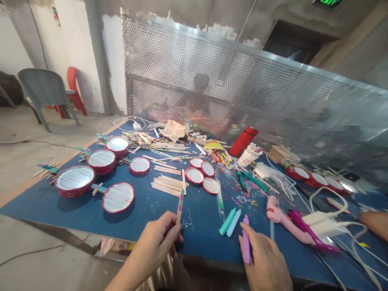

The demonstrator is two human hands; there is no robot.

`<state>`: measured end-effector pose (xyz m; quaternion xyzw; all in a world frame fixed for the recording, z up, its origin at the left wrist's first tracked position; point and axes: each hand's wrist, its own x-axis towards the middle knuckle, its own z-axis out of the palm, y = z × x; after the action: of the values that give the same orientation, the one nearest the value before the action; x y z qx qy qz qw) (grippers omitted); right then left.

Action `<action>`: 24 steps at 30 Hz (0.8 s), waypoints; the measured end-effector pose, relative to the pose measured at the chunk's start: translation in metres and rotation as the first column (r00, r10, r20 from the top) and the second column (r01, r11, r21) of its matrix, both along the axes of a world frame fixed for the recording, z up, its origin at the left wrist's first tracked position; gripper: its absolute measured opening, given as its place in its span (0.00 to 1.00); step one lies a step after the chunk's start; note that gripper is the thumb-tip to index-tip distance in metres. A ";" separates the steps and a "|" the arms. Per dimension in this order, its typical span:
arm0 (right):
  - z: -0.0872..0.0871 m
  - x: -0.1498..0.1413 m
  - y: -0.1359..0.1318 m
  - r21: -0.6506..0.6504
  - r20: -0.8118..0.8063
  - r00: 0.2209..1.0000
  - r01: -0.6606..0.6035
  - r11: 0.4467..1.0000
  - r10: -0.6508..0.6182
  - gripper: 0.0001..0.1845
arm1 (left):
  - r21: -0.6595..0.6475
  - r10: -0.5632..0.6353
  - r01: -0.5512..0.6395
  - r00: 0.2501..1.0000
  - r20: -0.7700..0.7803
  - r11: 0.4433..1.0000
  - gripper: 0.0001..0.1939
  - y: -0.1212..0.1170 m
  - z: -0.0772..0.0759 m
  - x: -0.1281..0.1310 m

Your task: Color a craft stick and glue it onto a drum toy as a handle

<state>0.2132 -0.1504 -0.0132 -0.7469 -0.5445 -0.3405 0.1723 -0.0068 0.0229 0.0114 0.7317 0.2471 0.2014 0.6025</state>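
Near the table's front edge, my left hand (162,238) pinches a wooden craft stick (180,206) upright; its top end bears green and purple colouring. My right hand (266,258) is closed around a purple marker (246,244), its narrow end pointing away from me. Whether that marker is capped, I cannot tell. Just left of the right hand lie a green marker (227,222) and a light blue marker (234,223), side by side. Beyond my left hand, several plain craft sticks (168,186) rest in a row.
Red-rimmed round pieces with stick necks, including a large one (74,180), fill the left. Small red-rimmed discs (194,175) sit mid-table. A pink glue gun (281,222), white power strip (324,222) and cables are right. Behind stand a red bottle (244,141) and perforated metal screen (169,64).
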 end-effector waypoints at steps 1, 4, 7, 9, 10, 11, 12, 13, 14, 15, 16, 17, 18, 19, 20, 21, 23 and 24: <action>-0.001 -0.001 0.002 0.016 -0.011 1.000 -0.005 1.000 0.006 0.19 | 0.000 0.002 -0.002 1.000 -0.003 1.000 0.10 0.000 0.000 0.000; -0.005 -0.006 0.008 0.081 -0.048 0.998 -0.024 0.996 0.028 0.18 | 0.008 0.009 -0.009 1.000 -0.025 1.000 0.10 -0.002 -0.001 0.000; -0.006 -0.011 0.014 0.212 -0.071 0.996 -0.034 0.977 0.050 0.17 | 0.053 0.017 -0.015 0.999 -0.039 0.998 0.10 -0.002 -0.004 0.002; -0.007 -0.011 0.015 0.277 -0.086 0.994 -0.034 0.960 0.060 0.17 | 0.128 0.025 -0.020 0.999 -0.035 0.992 0.10 -0.002 -0.005 0.002; -0.008 -0.010 0.016 0.289 -0.091 0.994 -0.025 0.957 0.053 0.17 | 0.171 0.026 -0.020 0.999 -0.032 0.985 0.10 -0.002 -0.005 0.002; -0.009 -0.009 0.016 0.284 -0.088 0.995 -0.016 0.959 0.043 0.17 | 0.214 0.025 -0.018 0.999 -0.029 0.977 0.10 -0.002 -0.005 0.003; -0.011 -0.007 0.015 0.269 -0.085 0.996 0.001 0.963 0.023 0.18 | 0.251 0.021 -0.014 0.999 -0.027 0.968 0.10 -0.002 -0.005 0.003; -0.013 -0.004 0.015 0.247 -0.084 0.996 0.026 0.969 -0.005 0.18 | 0.277 0.018 -0.010 0.999 -0.028 0.961 0.10 -0.001 -0.005 0.003; -0.016 -0.002 0.014 0.220 -0.089 0.995 0.063 0.973 -0.045 0.20 | 0.297 0.018 -0.009 0.999 -0.029 0.955 0.11 -0.001 -0.005 0.003; -0.018 0.000 0.013 0.190 -0.100 0.991 0.111 0.975 -0.094 0.21 | 0.311 0.022 -0.011 0.999 -0.032 0.950 0.11 -0.001 -0.005 0.003; -0.020 0.002 0.012 0.164 -0.120 0.983 0.156 0.974 -0.137 0.23 | 0.322 0.029 -0.016 0.999 -0.036 0.947 0.12 -0.001 -0.005 0.004; -0.021 0.002 0.011 0.151 -0.142 0.977 0.180 0.972 -0.158 0.24 | 0.327 0.039 -0.022 0.998 -0.043 0.945 0.12 -0.001 -0.005 0.004; -0.022 0.001 0.010 0.159 -0.166 0.973 0.184 0.970 -0.157 0.24 | 0.327 0.044 -0.025 0.998 -0.052 0.945 0.12 0.000 -0.006 0.005; -0.021 -0.002 0.010 0.186 -0.190 0.973 0.166 0.968 -0.130 0.24 | 0.320 0.050 -0.027 0.997 -0.063 0.947 0.12 0.000 -0.006 0.005; -0.020 -0.008 0.012 0.228 -0.217 0.973 0.132 0.965 -0.081 0.23 | 0.308 0.050 -0.023 0.996 -0.077 0.951 0.12 -0.001 -0.006 0.006; -0.017 -0.015 0.014 0.285 -0.250 0.968 0.091 0.954 -0.017 0.22 | 0.291 0.047 -0.018 0.994 -0.094 0.957 0.12 -0.001 -0.006 0.006; -0.009 -0.035 0.021 0.392 -0.364 0.925 0.049 0.919 0.106 0.18 | 0.251 0.035 -0.003 0.992 -0.122 0.968 0.11 -0.002 -0.004 0.007; -0.005 -0.047 0.026 0.442 -0.439 0.882 0.048 0.896 0.169 0.16 | 0.233 0.032 0.000 0.991 -0.133 0.972 0.11 -0.003 -0.003 0.007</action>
<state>0.1661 -0.1249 -0.0185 -0.7302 -0.4191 -0.2593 0.4733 0.0001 0.0199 0.0084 0.8072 0.2681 0.1836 0.4928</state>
